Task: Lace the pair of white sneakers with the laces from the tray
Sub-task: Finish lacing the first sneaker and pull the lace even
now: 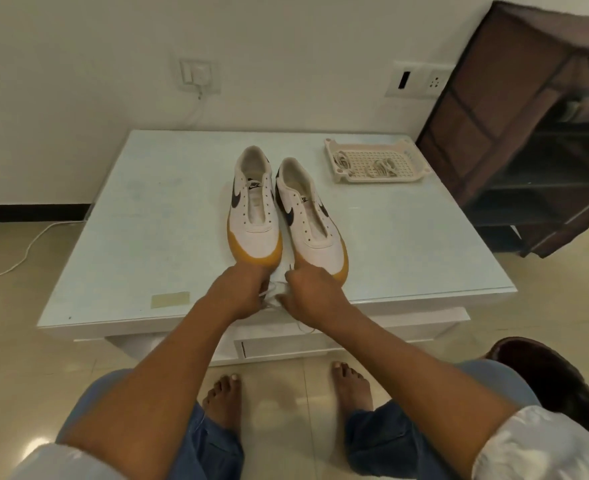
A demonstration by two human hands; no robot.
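At the near edge of the table (140, 220), the person's left hand (241, 289) and right hand (312, 294) are both curled in on a bunched white lace (275, 292). They pinch it just in front of the toes of the two sneakers (256, 216), which stand side by side mid-table with bare eyelets. I'd say the lace is being untangled, so next an end must be freed and fed through a lowest eyelet; coiled laces (346, 162) lie in the tray (421, 161) at the far right corner.
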